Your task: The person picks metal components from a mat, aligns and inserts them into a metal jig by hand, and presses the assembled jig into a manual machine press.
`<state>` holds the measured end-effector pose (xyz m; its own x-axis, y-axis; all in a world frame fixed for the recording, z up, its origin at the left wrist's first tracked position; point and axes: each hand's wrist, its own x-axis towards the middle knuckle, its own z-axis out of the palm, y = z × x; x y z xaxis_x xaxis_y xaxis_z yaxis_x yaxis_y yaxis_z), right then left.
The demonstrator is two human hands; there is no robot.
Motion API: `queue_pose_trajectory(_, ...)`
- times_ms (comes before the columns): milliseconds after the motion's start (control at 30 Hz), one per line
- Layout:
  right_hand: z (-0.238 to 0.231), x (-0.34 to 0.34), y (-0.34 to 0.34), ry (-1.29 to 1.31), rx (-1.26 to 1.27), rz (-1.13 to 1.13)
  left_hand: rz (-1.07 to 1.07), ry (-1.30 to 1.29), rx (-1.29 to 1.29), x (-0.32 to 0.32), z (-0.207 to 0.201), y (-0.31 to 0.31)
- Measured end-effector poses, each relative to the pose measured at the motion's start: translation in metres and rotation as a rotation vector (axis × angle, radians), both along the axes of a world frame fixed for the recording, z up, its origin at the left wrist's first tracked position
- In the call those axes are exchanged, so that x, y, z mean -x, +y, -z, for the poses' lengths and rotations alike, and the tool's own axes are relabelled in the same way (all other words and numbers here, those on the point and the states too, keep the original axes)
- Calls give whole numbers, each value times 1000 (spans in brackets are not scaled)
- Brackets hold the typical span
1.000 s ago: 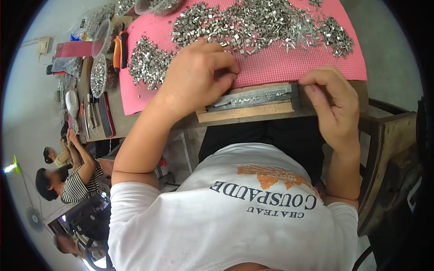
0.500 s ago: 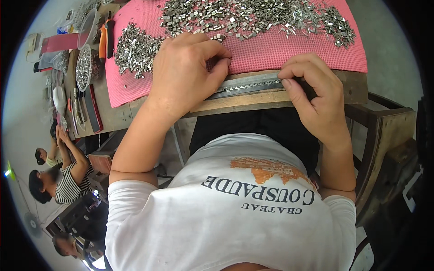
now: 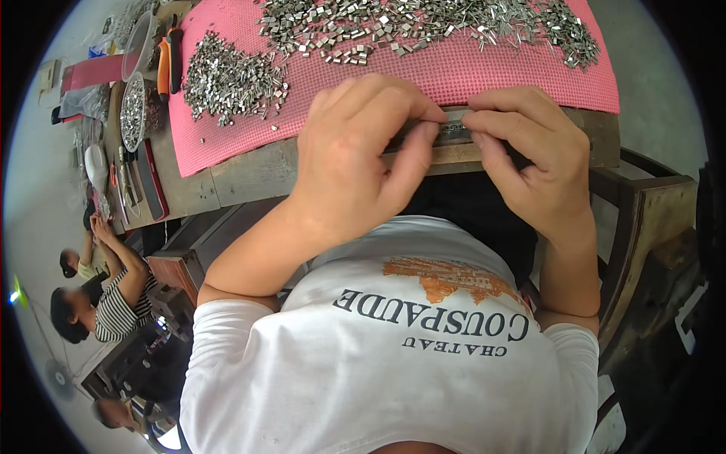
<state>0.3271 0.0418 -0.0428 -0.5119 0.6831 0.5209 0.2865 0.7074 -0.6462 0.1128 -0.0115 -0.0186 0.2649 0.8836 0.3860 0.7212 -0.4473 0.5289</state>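
Observation:
My left hand [image 3: 363, 147] is closed in a pinch over a grey metal channel strip [image 3: 454, 130] at the table's near edge. Small linked metal pieces, like a watch band, show in the strip between my hands. What the left fingertips pinch is too small to see. My right hand [image 3: 533, 151] is also pinched, thumb against fingers, at the strip's right part; anything in its fingertips is hidden. Both hands hide much of the strip. Beyond them, a pile of small silver metal links [image 3: 355, 30] lies on a pink mesh mat [image 3: 325, 87].
Another pile of small metal pieces [image 3: 231, 79] lies at the mat's left. Orange-handled pliers [image 3: 164, 66], clear tubs [image 3: 133, 113] of metal parts and several hand tools stand further left. Two or more people [image 3: 113, 295] are at the far left. A wooden chair frame [image 3: 643, 219] stands right.
My left hand has moved right along the strip, close to my right hand, covering more of the row. My right hand has stayed nearly in place.

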Motion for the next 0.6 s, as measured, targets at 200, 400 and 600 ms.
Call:
queue_pose_trajectory(200,5,-2,-2,63,71,29,-55,-13,-59,-8,13,0)
queue_pose_trajectory(400,12,-7,3,105,82,33,-87,61,-99,-14,19,2)
queue_pose_trajectory(600,10,-11,5,65,157,-3,-94,189,-198,-18,12,0)
